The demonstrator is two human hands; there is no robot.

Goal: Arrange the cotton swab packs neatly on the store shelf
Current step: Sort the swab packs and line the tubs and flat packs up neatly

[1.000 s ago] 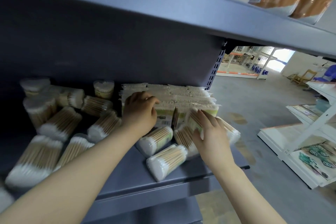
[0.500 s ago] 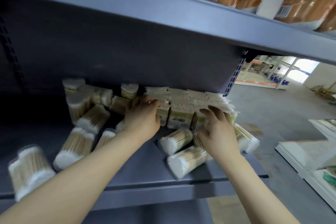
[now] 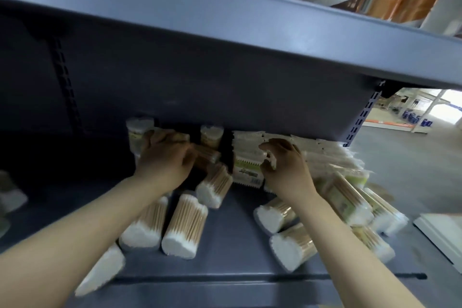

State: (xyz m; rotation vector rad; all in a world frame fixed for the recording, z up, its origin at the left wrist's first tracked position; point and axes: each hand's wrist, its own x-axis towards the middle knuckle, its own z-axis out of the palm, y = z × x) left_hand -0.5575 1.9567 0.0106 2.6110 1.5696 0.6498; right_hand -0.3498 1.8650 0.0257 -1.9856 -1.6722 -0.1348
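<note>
Head view showed both hands reaching deep into the grey shelf (image 3: 225,267). Left hand (image 3: 166,160) curled its fingers round a lying tub (image 3: 200,155) of swabs near the back wall. Right hand (image 3: 282,165) pinched the top edge of a flat pack (image 3: 247,170) standing in the row (image 3: 312,150) at the back right. More tubs (image 3: 185,227) lay scattered on their sides across the shelf, some just beside the right forearm.

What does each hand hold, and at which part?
Left hand grips a lying swab tub at its end. Right hand pinches a flat pack at its top edge.
</note>
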